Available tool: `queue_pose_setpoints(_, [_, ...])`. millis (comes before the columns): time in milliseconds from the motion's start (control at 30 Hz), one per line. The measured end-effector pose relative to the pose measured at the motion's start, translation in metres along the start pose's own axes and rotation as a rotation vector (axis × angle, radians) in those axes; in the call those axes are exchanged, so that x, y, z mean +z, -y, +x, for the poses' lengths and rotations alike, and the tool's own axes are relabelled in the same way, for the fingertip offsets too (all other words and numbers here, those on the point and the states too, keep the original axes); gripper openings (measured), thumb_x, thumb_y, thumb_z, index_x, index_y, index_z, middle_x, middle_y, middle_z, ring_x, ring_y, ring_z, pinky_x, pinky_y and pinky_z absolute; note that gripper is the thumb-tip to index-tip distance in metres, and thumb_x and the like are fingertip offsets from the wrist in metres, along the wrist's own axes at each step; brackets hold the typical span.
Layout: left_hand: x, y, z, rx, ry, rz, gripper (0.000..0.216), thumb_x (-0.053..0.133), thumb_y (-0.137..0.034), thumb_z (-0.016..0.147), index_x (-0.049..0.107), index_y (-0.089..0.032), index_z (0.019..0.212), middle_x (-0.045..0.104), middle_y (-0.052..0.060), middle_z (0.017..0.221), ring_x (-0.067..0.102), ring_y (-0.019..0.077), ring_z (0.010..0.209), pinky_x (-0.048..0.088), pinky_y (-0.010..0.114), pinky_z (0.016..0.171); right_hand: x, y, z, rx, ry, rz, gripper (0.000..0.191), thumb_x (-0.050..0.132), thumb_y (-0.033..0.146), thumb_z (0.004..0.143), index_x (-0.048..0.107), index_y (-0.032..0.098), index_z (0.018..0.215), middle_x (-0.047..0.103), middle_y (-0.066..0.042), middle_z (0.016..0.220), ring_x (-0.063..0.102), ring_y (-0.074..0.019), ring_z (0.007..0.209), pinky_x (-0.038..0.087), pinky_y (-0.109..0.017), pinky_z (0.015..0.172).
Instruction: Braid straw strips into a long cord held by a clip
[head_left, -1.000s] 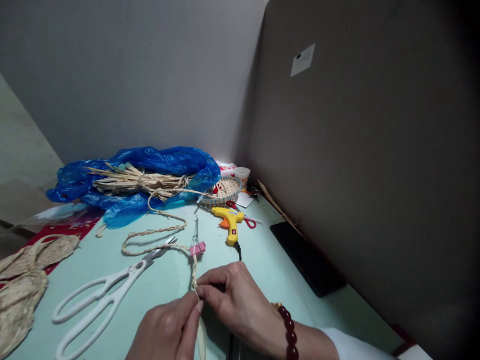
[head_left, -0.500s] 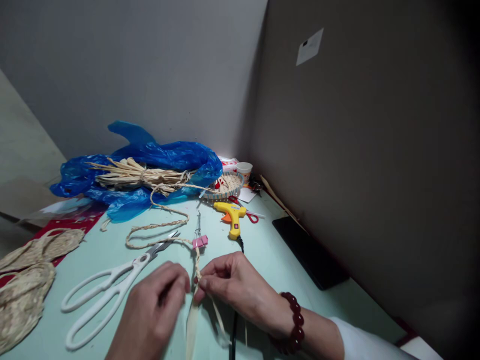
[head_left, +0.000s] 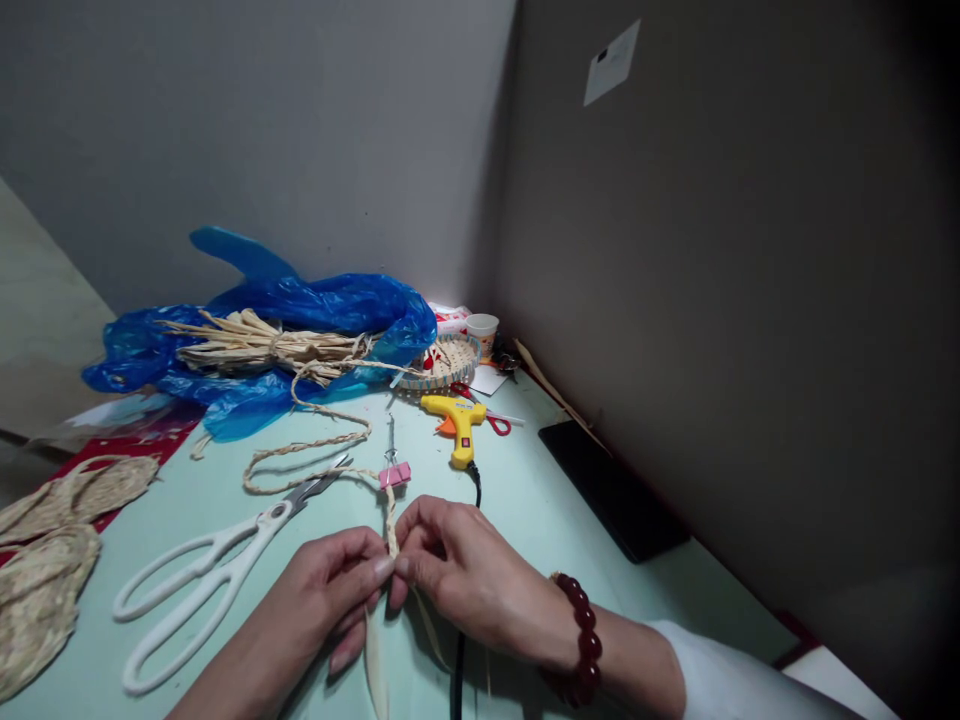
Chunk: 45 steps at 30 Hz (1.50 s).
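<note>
My left hand (head_left: 330, 598) and my right hand (head_left: 461, 575) meet fingertip to fingertip over the pale green table (head_left: 525, 500), both pinched on the near end of a braided straw cord (head_left: 315, 450). Loose flat straw strips (head_left: 375, 660) hang from the pinch toward me. A pink binder clip (head_left: 395, 473) grips the braid just beyond my fingers. The braid loops away toward a tied straw bundle (head_left: 262, 350) lying on a blue plastic bag (head_left: 315, 310). My right wrist wears a dark red bead bracelet (head_left: 581, 625).
Large white-handled scissors (head_left: 217, 560) lie left of my hands. A yellow glue gun (head_left: 457, 420) with a black cord, small red scissors (head_left: 491, 422), a woven basket (head_left: 446, 362) and a paper cup (head_left: 482, 330) sit behind. A black phone (head_left: 611, 490) lies right. Woven straw pieces (head_left: 45, 570) rest far left.
My left hand, which had drawn back from the braid half a second ago, has closed in again and pinches it beside my right fingers. The view shifted slightly.
</note>
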<state>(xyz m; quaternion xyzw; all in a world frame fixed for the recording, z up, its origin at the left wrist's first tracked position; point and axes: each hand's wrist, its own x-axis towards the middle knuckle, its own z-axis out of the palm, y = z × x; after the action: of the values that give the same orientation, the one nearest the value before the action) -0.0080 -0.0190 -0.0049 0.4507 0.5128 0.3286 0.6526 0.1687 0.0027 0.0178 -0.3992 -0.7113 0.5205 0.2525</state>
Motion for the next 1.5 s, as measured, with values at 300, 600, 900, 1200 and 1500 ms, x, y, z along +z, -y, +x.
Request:
queue_pose_setpoints(300, [0.007, -0.007, -0.005, -0.003, -0.046, 0.177, 0.033, 0.066, -0.046, 0.075, 0.057, -0.015, 0.068, 0.053, -0.005, 0.055, 0.029, 0.0040, 0.041, 0.017, 0.018, 0.039, -0.007, 0.008, -0.004, -0.148, 0.094, -0.232, 0.012, 0.044, 0.015, 0.088, 0.047, 0.017, 0.100, 0.070, -0.003, 0.075, 0.061, -0.0142, 0.072, 0.041, -0.021, 0.067])
queue_pose_setpoints(600, [0.001, -0.004, -0.005, 0.059, -0.109, 0.384, 0.029, 0.055, -0.043, 0.078, 0.051, -0.018, 0.065, 0.037, -0.007, 0.060, 0.033, 0.0126, 0.061, 0.025, 0.024, 0.055, -0.009, 0.013, -0.010, -0.168, -0.037, -0.675, 0.016, 0.049, 0.019, 0.084, 0.055, 0.019, 0.070, 0.052, 0.002, 0.056, 0.031, -0.0096, 0.049, 0.019, -0.025, 0.051])
queue_pose_setpoints(900, [0.007, 0.002, -0.003, 0.044, -0.120, 0.162, 0.030, 0.060, -0.036, 0.076, 0.045, -0.019, 0.056, 0.034, -0.009, 0.050, 0.027, 0.0081, 0.048, 0.019, 0.022, 0.045, 0.026, -0.009, -0.017, -0.577, -0.319, -0.931, 0.015, 0.042, 0.013, 0.086, 0.052, 0.016, 0.076, 0.058, -0.002, 0.062, 0.047, -0.0145, 0.052, 0.019, -0.030, 0.049])
queue_pose_setpoints(1200, [0.015, -0.004, -0.007, -0.057, -0.040, -0.343, 0.034, 0.078, -0.045, 0.066, 0.062, -0.015, 0.068, 0.040, -0.009, 0.047, 0.025, 0.0027, 0.041, 0.019, 0.014, 0.040, 0.038, -0.020, -0.009, -1.078, -0.551, -1.114, 0.027, 0.039, 0.005, 0.085, 0.050, 0.017, 0.063, 0.045, 0.000, 0.050, 0.039, -0.0144, 0.043, 0.016, -0.031, 0.042])
queue_pose_setpoints(1500, [0.012, -0.006, -0.007, -0.041, 0.009, -0.282, 0.037, 0.076, -0.049, 0.066, 0.056, -0.017, 0.064, 0.034, -0.012, 0.040, 0.016, 0.0009, 0.034, 0.009, 0.017, 0.036, 0.014, 0.000, -0.009, -0.595, -0.359, -0.639, 0.024, 0.050, 0.027, 0.084, 0.053, 0.017, 0.062, 0.054, 0.002, 0.054, 0.048, -0.0116, 0.052, 0.029, -0.027, 0.053])
